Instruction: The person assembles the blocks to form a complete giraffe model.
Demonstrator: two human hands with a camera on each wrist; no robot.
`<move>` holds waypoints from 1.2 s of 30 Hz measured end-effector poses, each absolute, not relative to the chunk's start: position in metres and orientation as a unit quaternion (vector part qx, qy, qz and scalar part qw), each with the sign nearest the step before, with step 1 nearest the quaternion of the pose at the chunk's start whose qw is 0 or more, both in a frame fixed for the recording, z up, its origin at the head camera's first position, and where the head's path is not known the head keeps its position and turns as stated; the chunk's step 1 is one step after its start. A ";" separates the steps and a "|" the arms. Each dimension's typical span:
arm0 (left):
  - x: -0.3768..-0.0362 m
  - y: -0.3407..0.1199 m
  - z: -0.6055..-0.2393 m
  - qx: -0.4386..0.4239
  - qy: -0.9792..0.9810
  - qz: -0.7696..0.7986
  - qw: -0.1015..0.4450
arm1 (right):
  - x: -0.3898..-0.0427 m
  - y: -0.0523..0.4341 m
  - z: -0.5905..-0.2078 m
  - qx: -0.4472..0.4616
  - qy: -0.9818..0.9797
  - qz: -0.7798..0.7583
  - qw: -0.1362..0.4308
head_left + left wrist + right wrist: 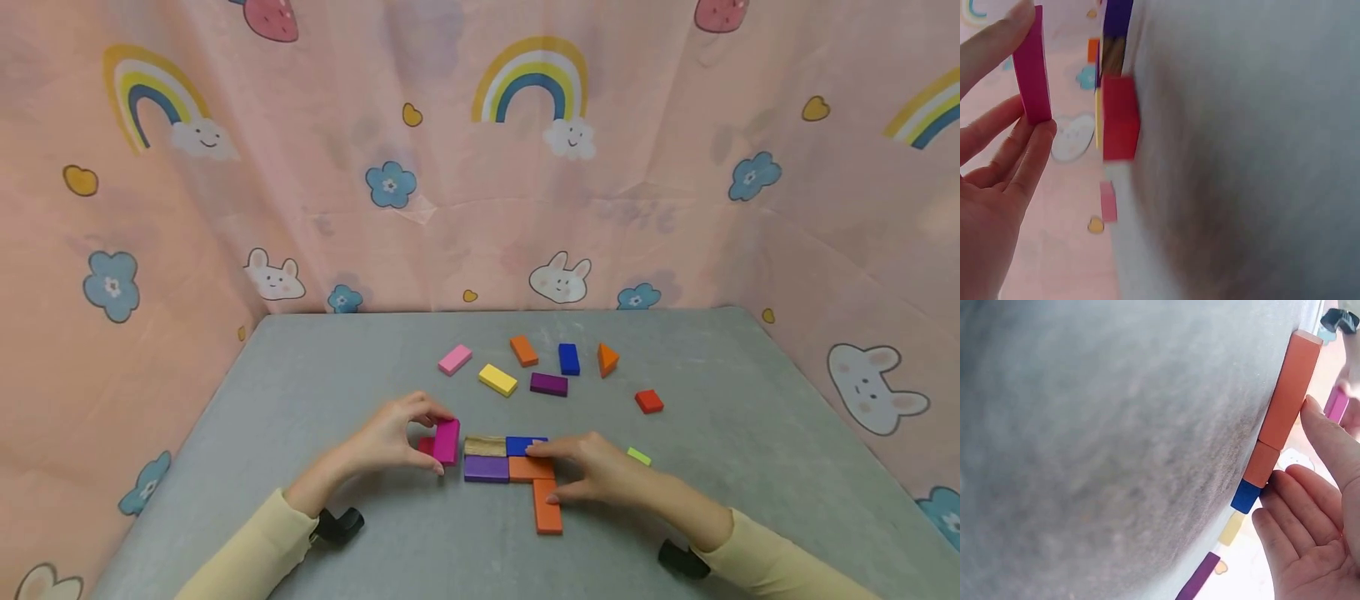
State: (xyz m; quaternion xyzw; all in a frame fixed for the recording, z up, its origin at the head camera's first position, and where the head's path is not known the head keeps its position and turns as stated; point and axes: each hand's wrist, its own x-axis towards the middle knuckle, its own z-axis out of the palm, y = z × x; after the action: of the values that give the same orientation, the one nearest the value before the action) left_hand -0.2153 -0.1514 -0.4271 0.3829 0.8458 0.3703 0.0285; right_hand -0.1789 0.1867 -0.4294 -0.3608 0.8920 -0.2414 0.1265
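Two hands work at the block cluster (510, 467): left hand (390, 440) pinches a magenta block (446, 441) upright just left of it; right hand (592, 475), fingers straight, rests on its orange blocks (546, 500).

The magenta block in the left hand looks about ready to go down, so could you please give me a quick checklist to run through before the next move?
1. Left hand grips the magenta block between thumb and fingers: ok.
2. Magenta block lifted off the grey table: ok, by the left wrist view.
3. Red block right beside the magenta block, possibly in its way: not ok.
4. Right hand steadies the flat cluster, fingers on the blue block and the long orange block: ok.
5. Which spot in the cluster the magenta block fits: cannot tell.
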 end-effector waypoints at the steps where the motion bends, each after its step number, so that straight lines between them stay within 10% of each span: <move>1: -0.211 -0.150 -0.427 0.385 0.846 0.367 0.032 | -0.179 0.187 -0.429 -0.360 0.893 -0.240 0.126; 36: -0.168 -0.120 -0.433 0.401 0.865 0.280 0.112 | -0.178 0.188 -0.428 -0.369 0.893 -0.231 0.115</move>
State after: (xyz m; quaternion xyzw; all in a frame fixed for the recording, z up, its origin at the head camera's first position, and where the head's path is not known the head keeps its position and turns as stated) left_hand -0.1683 -0.1203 -0.4325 0.4005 0.8651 0.2803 0.1124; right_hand -0.1780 0.1878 -0.4280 -0.3690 0.8928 -0.2311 0.1153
